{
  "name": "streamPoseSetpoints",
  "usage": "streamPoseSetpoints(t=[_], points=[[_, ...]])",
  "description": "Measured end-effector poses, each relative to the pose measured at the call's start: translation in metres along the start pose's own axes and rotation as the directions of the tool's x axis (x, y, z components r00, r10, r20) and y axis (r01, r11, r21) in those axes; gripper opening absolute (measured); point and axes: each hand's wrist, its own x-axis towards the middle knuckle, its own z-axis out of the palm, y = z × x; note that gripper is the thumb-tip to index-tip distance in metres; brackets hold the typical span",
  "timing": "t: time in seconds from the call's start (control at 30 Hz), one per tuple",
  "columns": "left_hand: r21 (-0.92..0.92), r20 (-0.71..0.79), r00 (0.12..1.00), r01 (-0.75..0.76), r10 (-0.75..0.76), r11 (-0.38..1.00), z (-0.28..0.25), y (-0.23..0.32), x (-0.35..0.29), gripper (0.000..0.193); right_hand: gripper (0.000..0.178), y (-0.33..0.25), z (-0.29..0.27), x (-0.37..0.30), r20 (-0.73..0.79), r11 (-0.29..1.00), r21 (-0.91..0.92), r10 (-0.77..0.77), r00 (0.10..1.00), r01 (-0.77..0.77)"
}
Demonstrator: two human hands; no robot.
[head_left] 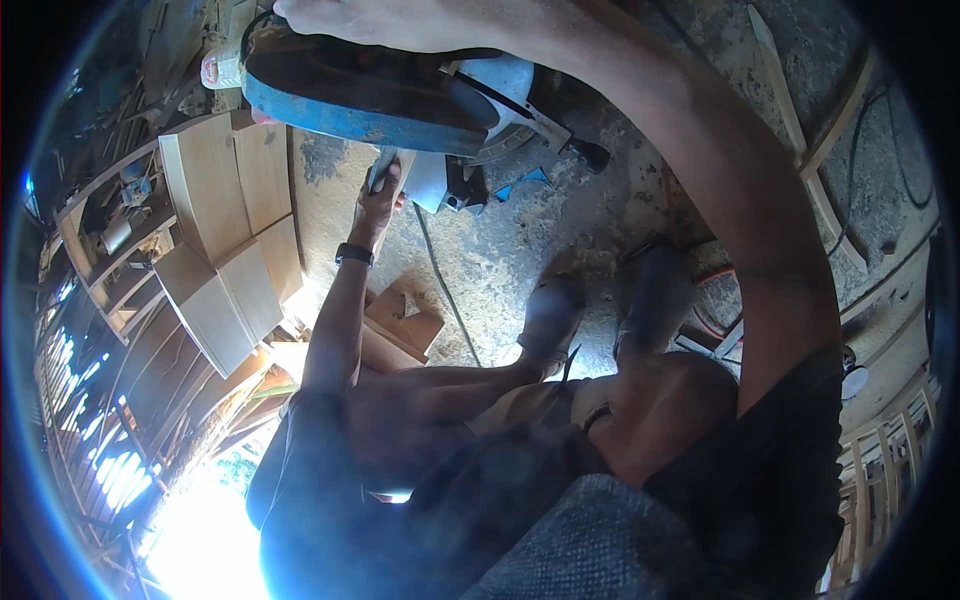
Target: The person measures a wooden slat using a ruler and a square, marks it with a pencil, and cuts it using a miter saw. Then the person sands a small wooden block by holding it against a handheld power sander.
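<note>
At the top, a chop saw stands on the floor, its round blue-rimmed guard (pixel 370 128) tilted toward me. My left hand (pixel 375 210), with a dark band at the wrist, is closed around a short pale piece of wood (pixel 400 172). That wood reaches up to the saw's base, just below the guard. Arching over from the right, my right arm brings my right hand (pixel 345 22) onto the upper side of the saw head. Its fingers are partly hidden and cut off by the picture's edge, so their grip does not show.
Pale wooden box-like panels (pixel 215 190) stand at the left, near curved wooden frames. A brown wood offcut (pixel 400 325) lies by my left forearm. A dark cable (pixel 445 280) crosses the concrete floor near my feet. Long wooden strips (pixel 790 100) lie at the right.
</note>
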Motion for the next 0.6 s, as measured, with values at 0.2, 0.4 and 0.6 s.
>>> streamPoseSetpoints(t=[0.2, 0.4, 0.6], points=[[-0.016, 0.007, 1.000, -0.024, 0.024, 1.000, 0.000, 0.000, 0.000, 0.062, 0.024, 0.049, 0.005, -0.018, -0.253, 0.849, 0.192, -0.442, 0.861, 0.493], [-0.018, 0.002, 1.000, 0.002, -0.002, 1.000, -0.002, -0.004, 0.000, 0.063, 0.025, 0.022, -0.009, -0.023, -0.091, 0.969, 0.079, -0.227, 0.970, 0.235], [-0.012, 0.056, 0.998, 0.033, -0.033, 0.999, -0.002, 0.004, 0.002, 0.065, 0.025, 0.052, 0.004, -0.030, -0.305, 0.840, 0.107, -0.482, 0.822, 0.532]])
